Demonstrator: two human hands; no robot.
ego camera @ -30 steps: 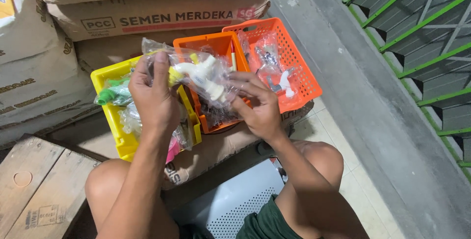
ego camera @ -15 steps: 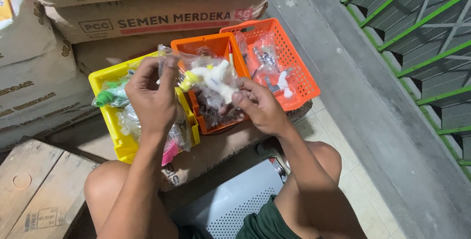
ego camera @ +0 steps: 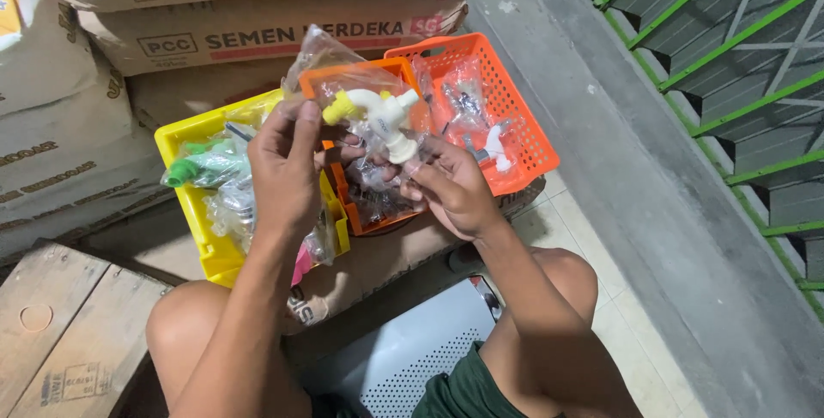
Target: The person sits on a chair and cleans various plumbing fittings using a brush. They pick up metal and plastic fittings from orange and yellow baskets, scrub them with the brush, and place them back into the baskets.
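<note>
The two hands worked in a tight pocket: stacked paper sacks (ego camera: 257, 36) closed off the far side, a grey concrete ledge (ego camera: 635, 152) ran along the right with a green metal grille (ego camera: 730, 57) beyond it, and a wooden pallet (ego camera: 60, 324) lay at the lower left. Open room was left only above the three baskets and over the person's knees. The yellow basket (ego camera: 184, 130), a small orange basket (ego camera: 343, 208) and a larger orange basket (ego camera: 524, 139) sat side by side, touching, on a flattened sack, their near edges close to the knees.

The left hand (ego camera: 283, 169) covered much of the yellow basket, and the bagged parts inside all three were crumpled and hard to make out; a green piece (ego camera: 193, 169) showed in the yellow one. The bottom of the small orange basket was hidden behind both hands.

The plastic tap (ego camera: 378, 113) was held up above the small orange basket, inside a clear plastic bag (ego camera: 322, 49). It was white with a yellow handle at its left end and a threaded white end pointing down. The left hand's grip was closed on the bag beside the yellow handle; the right hand (ego camera: 451, 186) pinched the tap's lower end through the bag with fingertips.
</note>
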